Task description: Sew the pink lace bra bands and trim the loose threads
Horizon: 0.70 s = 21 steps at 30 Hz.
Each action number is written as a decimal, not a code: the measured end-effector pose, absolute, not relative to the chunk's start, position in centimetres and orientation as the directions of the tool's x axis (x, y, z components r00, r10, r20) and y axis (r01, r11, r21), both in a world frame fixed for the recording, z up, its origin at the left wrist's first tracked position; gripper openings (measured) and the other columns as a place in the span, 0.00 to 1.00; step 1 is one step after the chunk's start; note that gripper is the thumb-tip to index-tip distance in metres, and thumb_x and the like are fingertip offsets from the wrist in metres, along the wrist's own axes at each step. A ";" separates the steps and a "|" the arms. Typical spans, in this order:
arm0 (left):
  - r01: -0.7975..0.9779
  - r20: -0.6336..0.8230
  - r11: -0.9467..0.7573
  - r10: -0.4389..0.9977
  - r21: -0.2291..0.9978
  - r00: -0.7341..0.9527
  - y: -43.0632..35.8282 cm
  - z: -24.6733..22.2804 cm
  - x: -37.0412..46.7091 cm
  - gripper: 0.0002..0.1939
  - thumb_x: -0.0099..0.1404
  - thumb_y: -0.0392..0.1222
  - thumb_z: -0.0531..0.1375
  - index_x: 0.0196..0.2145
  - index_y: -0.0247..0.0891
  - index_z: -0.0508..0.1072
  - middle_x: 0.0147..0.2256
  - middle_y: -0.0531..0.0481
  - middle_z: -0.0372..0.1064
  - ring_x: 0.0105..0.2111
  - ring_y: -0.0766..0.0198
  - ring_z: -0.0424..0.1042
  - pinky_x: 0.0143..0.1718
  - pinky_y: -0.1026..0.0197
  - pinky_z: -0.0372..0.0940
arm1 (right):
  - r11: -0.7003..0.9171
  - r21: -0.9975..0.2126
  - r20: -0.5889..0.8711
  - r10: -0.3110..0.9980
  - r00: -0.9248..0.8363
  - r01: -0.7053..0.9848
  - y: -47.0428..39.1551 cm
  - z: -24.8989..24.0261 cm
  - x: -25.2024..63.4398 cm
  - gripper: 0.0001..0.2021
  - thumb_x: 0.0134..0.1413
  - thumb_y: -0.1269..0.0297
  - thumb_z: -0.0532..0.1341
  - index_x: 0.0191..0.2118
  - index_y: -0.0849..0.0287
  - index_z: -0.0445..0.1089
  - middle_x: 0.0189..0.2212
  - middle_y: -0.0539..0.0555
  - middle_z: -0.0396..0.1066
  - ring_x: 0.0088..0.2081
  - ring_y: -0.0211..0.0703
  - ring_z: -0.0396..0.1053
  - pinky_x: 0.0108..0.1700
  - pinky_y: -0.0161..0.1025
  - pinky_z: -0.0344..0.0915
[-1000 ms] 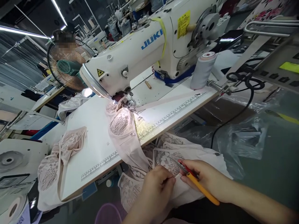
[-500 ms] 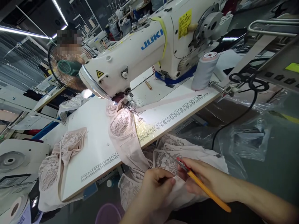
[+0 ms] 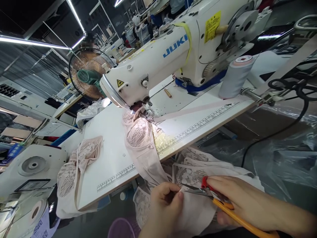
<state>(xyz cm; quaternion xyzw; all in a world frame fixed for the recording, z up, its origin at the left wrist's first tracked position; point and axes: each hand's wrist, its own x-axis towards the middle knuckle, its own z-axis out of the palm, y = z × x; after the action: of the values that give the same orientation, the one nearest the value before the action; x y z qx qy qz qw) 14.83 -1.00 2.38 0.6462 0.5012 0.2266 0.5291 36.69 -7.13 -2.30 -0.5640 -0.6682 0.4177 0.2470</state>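
Observation:
My left hand [image 3: 165,203] pinches the edge of pale pink lace fabric [image 3: 195,205] below the table's front edge. In my right hand [image 3: 237,195] is a pair of scissors [image 3: 194,190], with red at the grip and a long orange handle trailing down to the right. The blades point left, with their tips close to my left fingertips at the fabric edge. How far the blades are apart is hard to make out. A pale pink lace bra [image 3: 140,134] lies under the sewing machine's needle area and hangs over the table edge towards my hands.
The white sewing machine [image 3: 153,62] stands on a white table [image 3: 114,152] with ruler markings. A thread cone [image 3: 236,77] and a wooden-handled tool [image 3: 167,93] are on it. Another lace piece [image 3: 68,180] drapes over the left side. A purple bin [image 3: 121,228] is below.
The view has shifted, so the table and machine sit further right. The scissors have turned from pointing up-left to nearly level, their blades now beside my left fingertips at the fabric edge.

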 end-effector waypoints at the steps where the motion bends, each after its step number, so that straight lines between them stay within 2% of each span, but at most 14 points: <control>1: 0.384 -0.258 0.102 0.888 0.918 0.380 -1.1 2.4 14.8 0.09 0.53 0.44 0.63 0.24 0.34 0.74 0.21 0.49 0.67 0.21 0.67 0.61 0.22 0.66 0.56 | 0.022 -0.822 -0.153 0.954 -0.258 0.569 -7.0 -2.1 36.7 0.27 0.41 0.41 0.66 0.24 0.53 0.49 0.25 0.50 0.62 0.25 0.46 0.58 0.26 0.40 0.49; 4: 0.321 -0.295 0.186 0.894 0.929 0.337 -1.2 2.0 14.8 0.13 0.52 0.49 0.66 0.25 0.34 0.73 0.21 0.50 0.66 0.20 0.68 0.61 0.21 0.67 0.56 | 0.045 -0.786 -0.181 0.937 -0.298 0.617 -6.6 -1.6 36.6 0.28 0.43 0.40 0.64 0.24 0.52 0.46 0.25 0.50 0.60 0.26 0.45 0.57 0.27 0.39 0.48; 8: 0.272 -0.271 0.184 0.905 0.945 0.327 -1.2 1.4 14.8 0.17 0.49 0.52 0.68 0.23 0.34 0.72 0.20 0.51 0.65 0.19 0.69 0.60 0.20 0.68 0.56 | 0.047 -0.778 -0.197 0.928 -0.315 0.627 -6.4 -1.0 36.4 0.27 0.44 0.41 0.64 0.24 0.52 0.46 0.25 0.51 0.61 0.26 0.46 0.58 0.27 0.40 0.48; 12: 0.239 -0.281 0.216 0.916 0.947 0.287 -1.2 1.8 15.0 0.13 0.49 0.46 0.68 0.23 0.34 0.72 0.19 0.52 0.64 0.19 0.71 0.58 0.20 0.69 0.54 | 0.004 -0.769 -0.264 0.909 -0.322 0.640 -6.3 -0.5 36.3 0.22 0.45 0.48 0.65 0.24 0.53 0.50 0.26 0.51 0.62 0.27 0.48 0.60 0.29 0.41 0.51; 16: 0.239 -0.315 0.257 0.916 0.936 0.248 -1.3 2.8 15.5 0.07 0.48 0.38 0.66 0.23 0.33 0.71 0.20 0.53 0.65 0.20 0.72 0.58 0.22 0.69 0.53 | -0.054 -0.767 -0.324 0.893 -0.313 0.639 -6.1 0.2 36.2 0.20 0.46 0.50 0.63 0.24 0.53 0.50 0.27 0.53 0.64 0.28 0.50 0.61 0.30 0.42 0.53; 21: 0.224 -0.305 0.254 0.923 0.941 0.236 -1.2 3.1 15.7 0.07 0.47 0.37 0.66 0.23 0.33 0.71 0.20 0.53 0.64 0.20 0.71 0.59 0.23 0.69 0.53 | -0.096 -0.759 -0.359 0.887 -0.291 0.644 -6.1 0.3 36.2 0.16 0.48 0.56 0.61 0.24 0.53 0.50 0.28 0.54 0.65 0.30 0.52 0.63 0.32 0.43 0.56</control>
<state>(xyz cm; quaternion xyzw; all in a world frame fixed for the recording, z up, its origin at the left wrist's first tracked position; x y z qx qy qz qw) 15.70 -1.25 3.12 0.5312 0.5397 0.3014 0.5794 36.24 -6.14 0.32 -0.5806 -0.6590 0.4595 0.1324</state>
